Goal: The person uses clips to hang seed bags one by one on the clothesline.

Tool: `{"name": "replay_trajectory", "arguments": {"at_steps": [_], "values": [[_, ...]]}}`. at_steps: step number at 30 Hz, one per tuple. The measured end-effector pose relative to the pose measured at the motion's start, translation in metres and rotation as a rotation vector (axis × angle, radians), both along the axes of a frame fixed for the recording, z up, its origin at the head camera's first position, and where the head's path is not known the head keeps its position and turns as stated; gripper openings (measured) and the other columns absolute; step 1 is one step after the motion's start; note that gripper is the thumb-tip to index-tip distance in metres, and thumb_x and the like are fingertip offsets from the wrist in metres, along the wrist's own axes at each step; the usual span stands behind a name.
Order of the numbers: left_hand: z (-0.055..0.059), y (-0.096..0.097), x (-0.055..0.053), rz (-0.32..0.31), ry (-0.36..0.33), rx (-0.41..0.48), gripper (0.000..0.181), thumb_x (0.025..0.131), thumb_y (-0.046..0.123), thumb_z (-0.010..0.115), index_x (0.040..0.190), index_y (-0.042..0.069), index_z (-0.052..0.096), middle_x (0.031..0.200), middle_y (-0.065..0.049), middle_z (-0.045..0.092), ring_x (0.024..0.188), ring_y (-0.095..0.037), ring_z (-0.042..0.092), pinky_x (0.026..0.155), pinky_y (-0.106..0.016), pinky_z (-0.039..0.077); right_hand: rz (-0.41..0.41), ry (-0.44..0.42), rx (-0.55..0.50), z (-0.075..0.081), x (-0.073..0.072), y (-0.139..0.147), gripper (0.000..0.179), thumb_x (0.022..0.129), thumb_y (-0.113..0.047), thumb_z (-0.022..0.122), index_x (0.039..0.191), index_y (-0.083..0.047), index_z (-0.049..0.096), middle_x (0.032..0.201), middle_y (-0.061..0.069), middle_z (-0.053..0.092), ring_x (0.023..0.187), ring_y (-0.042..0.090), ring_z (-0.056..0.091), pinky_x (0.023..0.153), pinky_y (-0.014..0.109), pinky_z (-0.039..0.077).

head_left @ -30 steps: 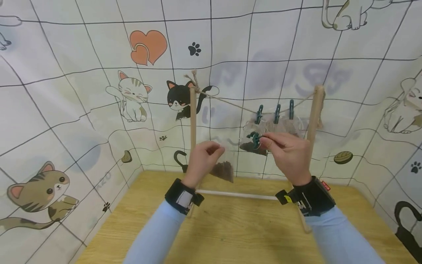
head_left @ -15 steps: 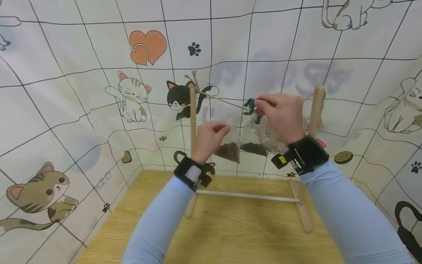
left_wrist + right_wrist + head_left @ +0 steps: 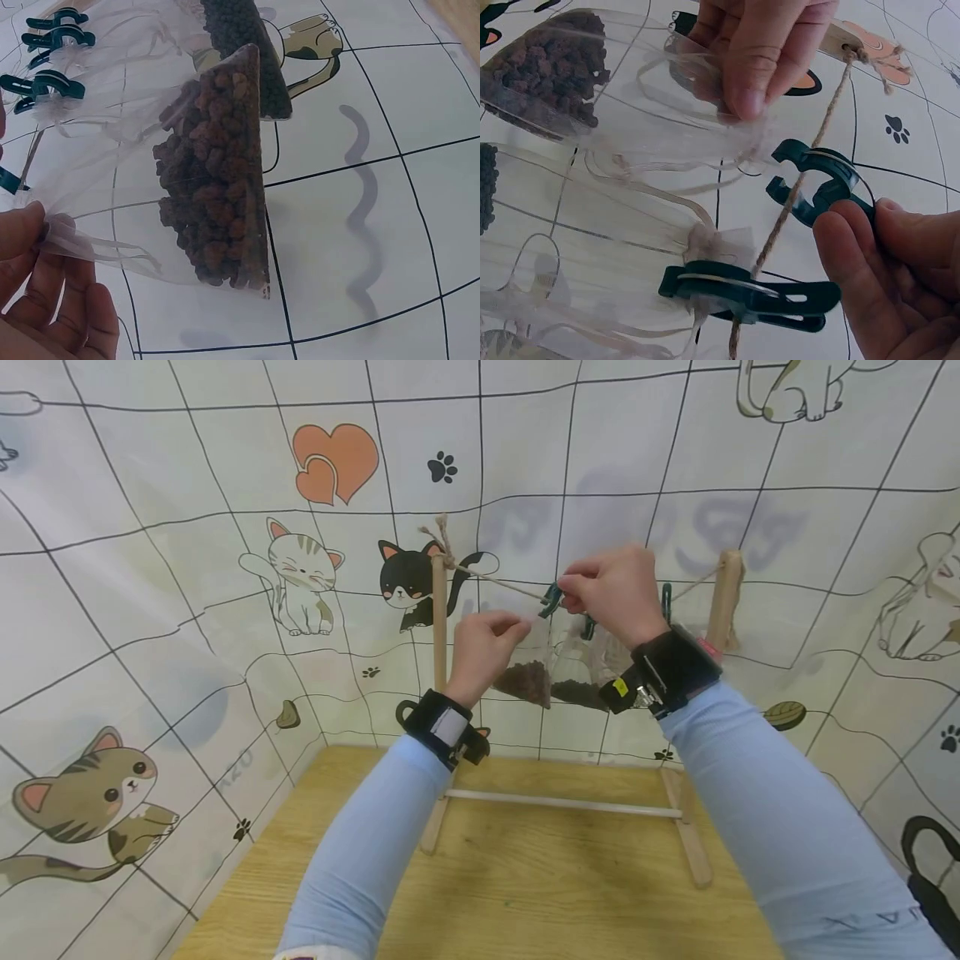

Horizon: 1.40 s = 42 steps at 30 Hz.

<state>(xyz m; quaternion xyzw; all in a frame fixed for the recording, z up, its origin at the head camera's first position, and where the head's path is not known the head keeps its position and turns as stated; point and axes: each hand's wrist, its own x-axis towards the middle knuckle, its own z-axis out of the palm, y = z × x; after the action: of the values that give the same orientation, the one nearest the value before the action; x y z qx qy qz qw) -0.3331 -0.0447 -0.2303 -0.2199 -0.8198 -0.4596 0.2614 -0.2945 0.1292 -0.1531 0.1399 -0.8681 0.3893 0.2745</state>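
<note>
My left hand (image 3: pixel 483 652) pinches the gathered top of a clear bag (image 3: pixel 214 172) of reddish-brown granules, which hangs below the fingers. To its right, my right hand (image 3: pixel 618 593) squeezes a dark green clothespin (image 3: pixel 821 176) between thumb and fingers. In the right wrist view the pin's jaws are spread, with the rope (image 3: pixel 836 105) passing across the gap between them. The bag's top is close beside the rope. Another clothespin (image 3: pixel 750 292) clamps a neighbouring bag of dark granules (image 3: pixel 577 693) to the rope. My right hand and forearm partly hide the bags farther right in the head view.
The rope is tied between a left wooden post (image 3: pixel 439 635) and a right wooden post (image 3: pixel 725 602). A pale crossbar (image 3: pixel 562 803) joins the stand low down, above a wooden tabletop (image 3: pixel 510 893). A cat-print cloth (image 3: pixel 517 435) hangs behind and at both sides.
Both hands have risen, the left carrying the bag up toward the rope. My right hand has brought the clothespin up and leftward from in front of the hanging bags to the rope.
</note>
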Motion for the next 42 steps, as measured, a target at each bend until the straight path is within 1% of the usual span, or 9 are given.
{"name": "replay_trajectory", "arguments": {"at_steps": [3,9,12,16,24,28,34,38,42], "values": [[0.003,0.001,0.0,-0.009,-0.007,0.012,0.019,0.088,0.028,0.062,0.096,0.013,0.072,0.09,0.001,0.071,0.082,-0.009,0.062,0.071,-0.023,0.047,0.012,-0.043,0.003,0.001,-0.002,-0.003,0.022,0.086,-0.022,0.064,0.1,-0.006,0.071,0.084,0.012,0.071,0.065,0.01,0.067,0.06,0.022,0.05],[0.005,0.002,0.0,-0.032,-0.013,0.04,0.019,0.088,0.026,0.062,0.098,0.013,0.072,0.09,0.0,0.071,0.083,-0.009,0.062,0.071,-0.024,0.047,-0.007,-0.05,0.047,0.002,-0.005,-0.004,0.022,0.087,-0.022,0.063,0.1,-0.007,0.071,0.083,0.012,0.071,0.065,0.01,0.067,0.058,0.022,0.048],[0.005,0.001,0.0,-0.04,-0.01,0.049,0.019,0.087,0.025,0.063,0.097,0.013,0.072,0.091,0.0,0.07,0.081,-0.009,0.061,0.069,-0.024,0.046,-0.016,-0.078,0.064,0.003,-0.007,-0.004,0.023,0.087,-0.023,0.063,0.102,-0.008,0.071,0.085,0.011,0.071,0.066,0.01,0.067,0.058,0.022,0.048],[0.006,0.0,-0.001,-0.049,0.015,0.045,0.018,0.087,0.024,0.063,0.098,0.013,0.072,0.093,0.0,0.07,0.079,-0.011,0.06,0.067,-0.024,0.046,-0.022,-0.088,0.077,0.005,-0.007,-0.004,0.024,0.088,-0.023,0.062,0.103,-0.007,0.07,0.086,0.012,0.071,0.068,0.011,0.068,0.06,0.022,0.049],[0.007,-0.001,-0.004,-0.095,0.084,0.033,0.017,0.087,0.02,0.063,0.099,0.012,0.071,0.092,-0.001,0.069,0.079,-0.011,0.059,0.067,-0.024,0.046,0.014,-0.151,0.116,0.01,-0.007,-0.007,0.027,0.088,-0.019,0.062,0.109,-0.004,0.068,0.092,0.015,0.07,0.073,0.014,0.068,0.068,0.025,0.052],[0.006,-0.002,-0.005,-0.081,0.072,0.032,0.017,0.086,0.021,0.064,0.099,0.013,0.071,0.093,0.001,0.07,0.08,-0.01,0.059,0.068,-0.024,0.046,0.05,-0.19,0.163,0.011,-0.007,-0.008,0.033,0.088,-0.02,0.062,0.116,-0.002,0.063,0.094,0.014,0.071,0.077,0.016,0.069,0.076,0.031,0.052],[0.002,-0.003,-0.006,-0.045,0.027,0.038,0.02,0.086,0.025,0.065,0.1,0.013,0.071,0.093,0.002,0.07,0.081,-0.01,0.059,0.067,-0.025,0.046,0.1,-0.251,0.203,0.011,-0.006,-0.004,0.051,0.086,-0.029,0.064,0.127,-0.001,0.054,0.102,0.014,0.069,0.085,0.019,0.068,0.086,0.038,0.049],[0.0,-0.004,-0.005,-0.04,-0.02,0.033,0.02,0.086,0.027,0.064,0.101,0.014,0.071,0.093,0.003,0.07,0.083,-0.009,0.06,0.07,-0.024,0.046,0.117,-0.275,0.211,0.01,-0.006,-0.002,0.053,0.084,-0.034,0.066,0.125,-0.002,0.056,0.101,0.013,0.07,0.084,0.021,0.068,0.084,0.038,0.05],[-0.004,-0.006,-0.004,-0.058,-0.043,0.008,0.021,0.087,0.026,0.063,0.103,0.013,0.07,0.096,0.002,0.07,0.085,-0.009,0.062,0.073,-0.024,0.048,0.126,-0.308,0.213,0.009,-0.004,-0.002,0.053,0.082,-0.036,0.068,0.122,-0.004,0.057,0.101,0.012,0.069,0.083,0.02,0.068,0.081,0.037,0.05]]}}
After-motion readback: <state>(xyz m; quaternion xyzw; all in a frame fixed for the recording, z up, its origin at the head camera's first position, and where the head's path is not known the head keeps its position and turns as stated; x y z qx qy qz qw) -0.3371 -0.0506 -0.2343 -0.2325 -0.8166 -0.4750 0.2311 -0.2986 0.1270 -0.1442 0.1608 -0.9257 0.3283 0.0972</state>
